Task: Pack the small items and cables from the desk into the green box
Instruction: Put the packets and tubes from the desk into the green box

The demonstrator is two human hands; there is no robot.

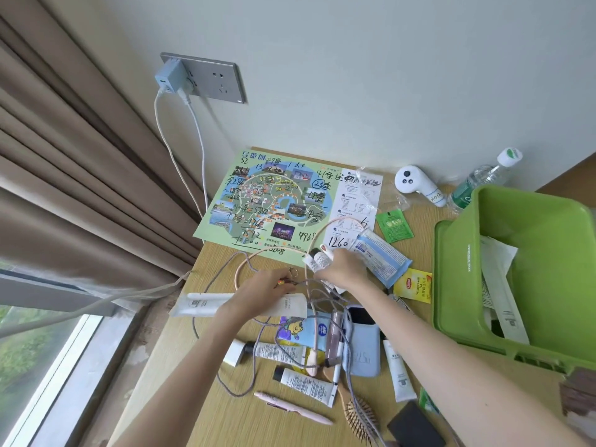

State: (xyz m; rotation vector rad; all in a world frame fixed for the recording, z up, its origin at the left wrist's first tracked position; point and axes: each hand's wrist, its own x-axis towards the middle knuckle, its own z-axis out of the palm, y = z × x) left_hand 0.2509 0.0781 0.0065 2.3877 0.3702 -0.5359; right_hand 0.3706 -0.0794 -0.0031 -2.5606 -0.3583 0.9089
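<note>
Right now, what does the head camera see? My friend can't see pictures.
Two hands, left and right, untangle cables on a wooden desk cluttered with tubes, a pen and a map. A green box sits at the right.

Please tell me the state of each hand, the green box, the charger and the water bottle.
left hand: pinching a grey cable
right hand: closed on small white bottles
green box: open, tilted, papers inside
charger: plugged into wall socket
water bottle: capped, lying against wall
</note>
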